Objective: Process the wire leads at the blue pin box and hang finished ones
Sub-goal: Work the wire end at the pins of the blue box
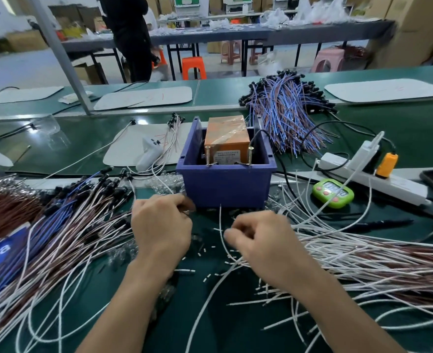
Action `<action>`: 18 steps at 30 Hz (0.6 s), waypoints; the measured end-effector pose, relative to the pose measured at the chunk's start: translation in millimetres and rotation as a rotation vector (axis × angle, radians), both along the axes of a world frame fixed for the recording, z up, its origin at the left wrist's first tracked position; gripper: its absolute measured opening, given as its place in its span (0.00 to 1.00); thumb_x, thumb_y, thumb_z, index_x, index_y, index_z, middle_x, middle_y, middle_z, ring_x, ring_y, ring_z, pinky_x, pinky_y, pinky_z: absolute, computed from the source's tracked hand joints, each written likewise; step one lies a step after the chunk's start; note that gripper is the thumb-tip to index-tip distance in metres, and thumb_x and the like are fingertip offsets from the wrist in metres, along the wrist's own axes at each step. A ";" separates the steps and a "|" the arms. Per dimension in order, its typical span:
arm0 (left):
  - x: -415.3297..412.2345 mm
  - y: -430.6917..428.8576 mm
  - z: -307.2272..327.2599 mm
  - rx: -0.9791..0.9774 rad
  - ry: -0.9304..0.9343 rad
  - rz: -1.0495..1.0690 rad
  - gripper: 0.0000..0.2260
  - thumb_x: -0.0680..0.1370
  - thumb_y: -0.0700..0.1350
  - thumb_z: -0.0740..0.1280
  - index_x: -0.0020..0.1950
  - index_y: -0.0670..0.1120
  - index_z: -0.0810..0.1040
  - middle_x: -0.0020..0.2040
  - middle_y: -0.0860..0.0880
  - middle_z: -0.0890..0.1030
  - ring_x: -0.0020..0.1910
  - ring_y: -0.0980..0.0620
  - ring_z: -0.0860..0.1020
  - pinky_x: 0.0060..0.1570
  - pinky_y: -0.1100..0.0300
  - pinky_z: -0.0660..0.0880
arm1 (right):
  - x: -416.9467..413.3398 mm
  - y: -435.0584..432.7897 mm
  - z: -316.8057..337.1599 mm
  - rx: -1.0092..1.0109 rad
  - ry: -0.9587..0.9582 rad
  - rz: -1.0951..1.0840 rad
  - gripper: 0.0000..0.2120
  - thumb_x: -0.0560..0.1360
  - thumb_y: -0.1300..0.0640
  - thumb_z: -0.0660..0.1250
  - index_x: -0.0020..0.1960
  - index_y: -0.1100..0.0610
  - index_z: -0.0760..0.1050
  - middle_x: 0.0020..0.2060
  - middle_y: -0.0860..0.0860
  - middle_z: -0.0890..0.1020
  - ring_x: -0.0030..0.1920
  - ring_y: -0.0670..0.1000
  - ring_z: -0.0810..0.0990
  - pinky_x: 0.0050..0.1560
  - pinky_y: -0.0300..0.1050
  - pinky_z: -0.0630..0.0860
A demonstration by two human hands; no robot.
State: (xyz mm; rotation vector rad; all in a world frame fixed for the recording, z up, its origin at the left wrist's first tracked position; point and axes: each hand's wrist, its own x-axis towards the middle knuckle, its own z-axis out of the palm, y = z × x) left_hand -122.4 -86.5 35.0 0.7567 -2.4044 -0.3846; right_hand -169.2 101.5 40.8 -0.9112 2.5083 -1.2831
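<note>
Right hand [258,242] pinching a white lead [220,217], left hand [162,230] curled, can't tell round what, so keep that tip steady.

A green timer [333,193] sits on the bench [414,138] at the right, near a white power strip [378,179] carrying an orange plug [387,165]. Far off, an orange stool [193,68] and a pink stool [328,59] stand.

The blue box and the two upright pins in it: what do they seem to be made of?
Blue box: likely moulded plastic, given its smooth matte walls and thick rim. The two pins: probably metal, as they are brass-coloured and shiny. They seem threaded like screws, though they are too small to be sure.
</note>
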 end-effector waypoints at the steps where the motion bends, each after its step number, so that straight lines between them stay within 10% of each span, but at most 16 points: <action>1: 1.1 -6.3 0.3 -0.034 -0.075 0.032 0.14 0.70 0.37 0.72 0.46 0.56 0.87 0.40 0.49 0.84 0.37 0.54 0.65 0.49 0.55 0.65 | -1.4 0.0 -1.3 -0.041 0.022 -0.044 0.13 0.78 0.47 0.69 0.37 0.52 0.80 0.27 0.45 0.79 0.25 0.44 0.72 0.27 0.37 0.69; 7: 3.1 -23.9 1.3 0.213 -0.240 -0.029 0.08 0.75 0.49 0.74 0.53 0.58 0.85 0.47 0.55 0.79 0.52 0.46 0.79 0.58 0.53 0.75 | -4.7 -2.7 -10.9 -0.064 0.069 -0.111 0.10 0.80 0.49 0.69 0.40 0.47 0.80 0.29 0.45 0.81 0.28 0.47 0.76 0.31 0.39 0.72; 18: 0.7 -28.1 -13.0 -0.068 -0.277 -0.096 0.09 0.77 0.57 0.72 0.55 0.57 0.85 0.54 0.57 0.81 0.55 0.50 0.74 0.58 0.53 0.66 | -4.8 -3.8 -16.3 -0.042 0.083 -0.101 0.09 0.79 0.49 0.70 0.40 0.47 0.80 0.28 0.42 0.80 0.27 0.43 0.74 0.31 0.34 0.70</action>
